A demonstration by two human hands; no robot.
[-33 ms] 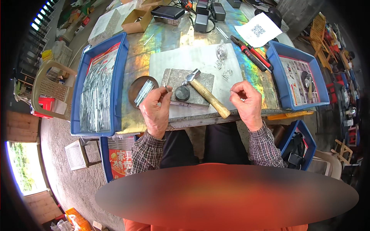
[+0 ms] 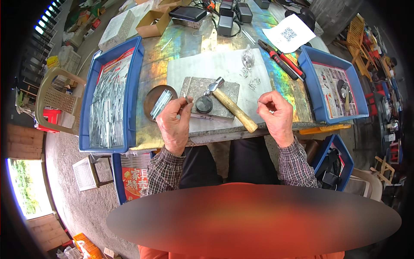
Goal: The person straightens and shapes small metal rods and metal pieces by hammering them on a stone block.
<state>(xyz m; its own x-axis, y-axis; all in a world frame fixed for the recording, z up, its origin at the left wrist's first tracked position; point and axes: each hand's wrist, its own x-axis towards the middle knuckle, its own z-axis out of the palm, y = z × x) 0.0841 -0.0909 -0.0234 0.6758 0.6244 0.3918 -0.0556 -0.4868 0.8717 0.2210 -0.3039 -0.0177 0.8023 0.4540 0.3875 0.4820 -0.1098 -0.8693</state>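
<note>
My left hand point(image 2: 174, 127) is closed in a pinch beside the stone block point(image 2: 226, 88). A small dark piece shows at its fingertips, too small to name. Thumb and fingers of my right hand point(image 2: 278, 121) are pressed together above the table's front edge; whatever they hold is hidden. Between the hands, a hammer point(image 2: 233, 108) with a wooden handle rests head-first on the block. A round dark metal piece point(image 2: 204, 104) sits left of its handle. Just beyond my left hand, thin metal strips point(image 2: 161, 103) lie in a round brown dish point(image 2: 151, 96).
A blue tray point(image 2: 132, 97) of metal strips stands left. Another blue tray point(image 2: 361, 108) holds a spoon-like tool at right. Red-handled pliers point(image 2: 282, 60) lie near a small plastic bag point(image 2: 247, 58) and loose metal bits point(image 2: 253, 83). Black adapters point(image 2: 225, 23) sit at the back.
</note>
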